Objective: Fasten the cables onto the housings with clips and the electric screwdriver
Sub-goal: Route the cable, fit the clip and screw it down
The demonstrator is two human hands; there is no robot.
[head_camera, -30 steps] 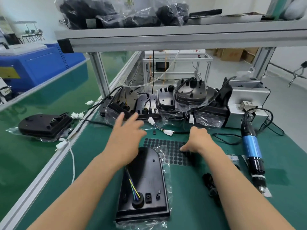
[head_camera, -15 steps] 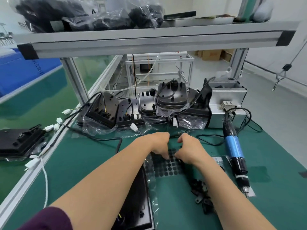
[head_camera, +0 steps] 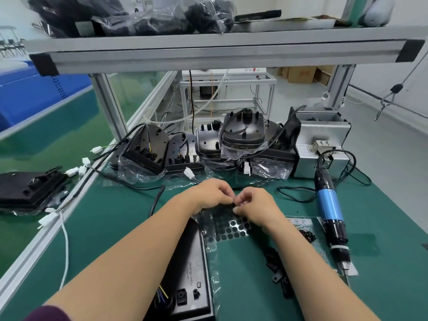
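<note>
On a green counter [head_camera: 115, 223], the left hand [head_camera: 208, 195] and right hand [head_camera: 257, 205] meet, curled fingers pinching the far edge of a dot sheet [head_camera: 231, 230]. A black housing [head_camera: 187, 269] lies under the left forearm; clips [head_camera: 275, 267] and a blue screwdriver [head_camera: 328, 205] lie to the right

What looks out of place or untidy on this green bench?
The housings at the back lean on one another in a loose heap, and some white connectors trail over the left rail. Nothing looks broken.

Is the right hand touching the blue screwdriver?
Apart. The head view shows bare green mat between the right hand and the blue screwdriver, which lies by itself.
</note>
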